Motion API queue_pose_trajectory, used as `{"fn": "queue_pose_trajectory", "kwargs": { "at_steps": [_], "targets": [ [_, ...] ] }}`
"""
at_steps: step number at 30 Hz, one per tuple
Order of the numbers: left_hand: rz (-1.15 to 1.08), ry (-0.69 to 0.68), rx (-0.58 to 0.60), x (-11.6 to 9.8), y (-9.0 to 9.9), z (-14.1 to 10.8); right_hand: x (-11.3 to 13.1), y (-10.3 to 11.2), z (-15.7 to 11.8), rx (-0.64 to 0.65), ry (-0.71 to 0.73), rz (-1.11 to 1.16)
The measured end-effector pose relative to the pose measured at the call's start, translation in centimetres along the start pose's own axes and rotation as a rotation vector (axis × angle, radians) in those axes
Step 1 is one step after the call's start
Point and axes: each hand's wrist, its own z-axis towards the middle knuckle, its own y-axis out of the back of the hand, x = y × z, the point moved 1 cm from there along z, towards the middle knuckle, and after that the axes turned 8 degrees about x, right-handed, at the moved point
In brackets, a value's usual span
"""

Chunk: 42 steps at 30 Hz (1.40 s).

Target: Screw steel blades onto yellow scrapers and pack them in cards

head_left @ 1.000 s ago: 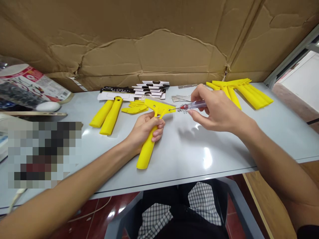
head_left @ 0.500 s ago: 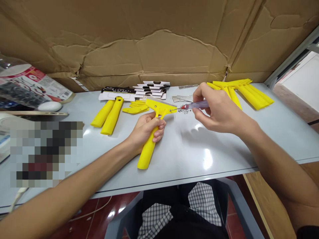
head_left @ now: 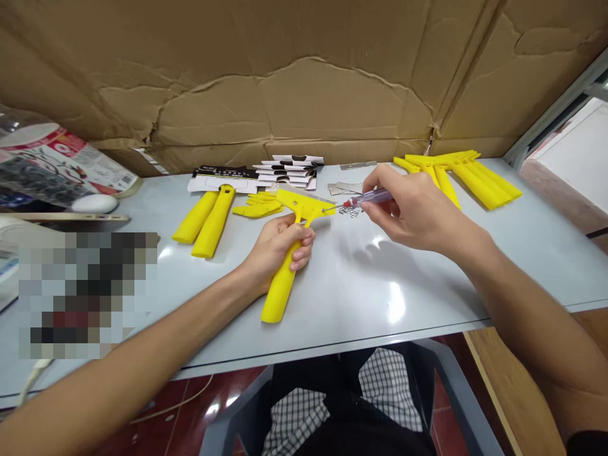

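My left hand [head_left: 285,247] is wrapped round the handle of a yellow scraper [head_left: 278,294], its wide head pointing away from me. A metal blade [head_left: 313,196] runs along the head's far edge, and a screw shows on each side. In my right hand [head_left: 408,206] is a screwdriver [head_left: 377,196] with a clear handle and a red collar. Its thin shaft reaches left, the tip at the screw on the right side of the head. Small loose screws or nuts [head_left: 350,212] lie on the table just beyond the shaft.
Two yellow handles [head_left: 211,228] and small yellow pieces [head_left: 259,208] lie to the left. Folded cards [head_left: 287,171] and loose blades [head_left: 344,189] are behind. More yellow scrapers [head_left: 484,183] lie at the right. Cardboard [head_left: 294,107] walls the back of the table [head_left: 342,304].
My right thumb and fingers have closed in on the screwdriver handle and shifted slightly left. The scraper and my left hand have hardly moved.
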Motion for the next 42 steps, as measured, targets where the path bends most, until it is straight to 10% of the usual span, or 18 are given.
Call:
{"fn": "queue_pose_trajectory", "kwargs": {
  "at_steps": [42],
  "targets": [
    [-0.001, -0.009, 0.001, 0.34, 0.26, 0.02, 0.13, 0.08, -0.04, 0.029, -0.022, 0.041]
  ]
}}
